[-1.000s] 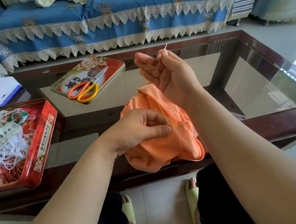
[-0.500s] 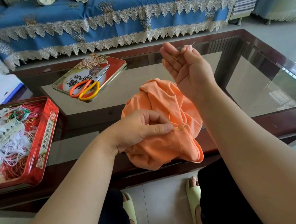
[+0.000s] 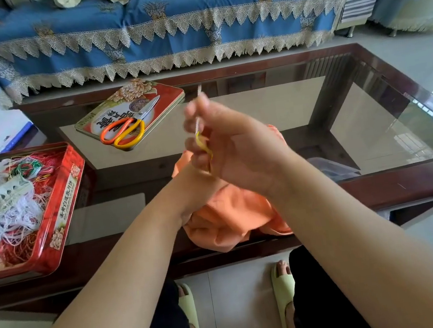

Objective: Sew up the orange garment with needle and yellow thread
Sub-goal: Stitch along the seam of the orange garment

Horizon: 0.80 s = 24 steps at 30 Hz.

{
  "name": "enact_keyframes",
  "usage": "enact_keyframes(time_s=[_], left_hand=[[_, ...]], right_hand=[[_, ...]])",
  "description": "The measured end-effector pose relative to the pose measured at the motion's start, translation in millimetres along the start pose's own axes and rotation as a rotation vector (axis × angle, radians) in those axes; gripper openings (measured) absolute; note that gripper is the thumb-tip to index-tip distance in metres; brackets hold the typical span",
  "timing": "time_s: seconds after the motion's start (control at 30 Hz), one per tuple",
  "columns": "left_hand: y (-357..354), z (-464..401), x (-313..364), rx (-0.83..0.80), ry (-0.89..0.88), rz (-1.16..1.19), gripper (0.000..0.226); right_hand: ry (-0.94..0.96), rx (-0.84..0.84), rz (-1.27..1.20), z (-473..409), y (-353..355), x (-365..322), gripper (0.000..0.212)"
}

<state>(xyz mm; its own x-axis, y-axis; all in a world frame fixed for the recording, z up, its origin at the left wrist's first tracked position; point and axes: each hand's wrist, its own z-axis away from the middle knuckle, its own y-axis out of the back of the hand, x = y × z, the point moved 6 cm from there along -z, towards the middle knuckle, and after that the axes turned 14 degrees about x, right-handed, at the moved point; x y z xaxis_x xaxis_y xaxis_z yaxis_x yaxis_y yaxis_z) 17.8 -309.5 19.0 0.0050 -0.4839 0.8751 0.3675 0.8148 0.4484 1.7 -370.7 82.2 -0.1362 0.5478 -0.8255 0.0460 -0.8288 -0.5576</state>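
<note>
Head view: the right hand [image 3: 237,144], blurred at centre, has its grip pinched on the needle [image 3: 198,111], with yellow thread [image 3: 203,145] looped below. The left hand [image 3: 194,188] is mostly hidden under it; its grip I cannot tell. The orange garment [image 3: 233,216] hangs at the desk [image 3: 378,186] edge, 6 o'clock of the hands. The slack loop could tangle or knot if pulled fast. The tin lid [image 3: 131,111] at 11 o'clock and thread tin [image 3: 59,212] at 9 o'clock carry Chinese lettering, unreadable here.

Right hand [image 3: 237,144] swung left with needle [image 3: 198,108], now over left hand [image 3: 191,189], blurred
</note>
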Motion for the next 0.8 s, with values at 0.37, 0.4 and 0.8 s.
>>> enact_keyframes(time_s=[0.37,0.4,0.8], left_hand=[[19,2,4,-0.004,0.018,0.288,0.033],[21,2,4,0.014,0.001,0.283,0.035],[31,15,16,0.007,-0.157,0.182,0.031]], right_hand=[[0.322,0.373,0.925,36,40,-36,0.026],[0.276,0.366,0.969,36,43,-33,0.026],[0.108,0.203,0.967,35,64,-26,0.024]])
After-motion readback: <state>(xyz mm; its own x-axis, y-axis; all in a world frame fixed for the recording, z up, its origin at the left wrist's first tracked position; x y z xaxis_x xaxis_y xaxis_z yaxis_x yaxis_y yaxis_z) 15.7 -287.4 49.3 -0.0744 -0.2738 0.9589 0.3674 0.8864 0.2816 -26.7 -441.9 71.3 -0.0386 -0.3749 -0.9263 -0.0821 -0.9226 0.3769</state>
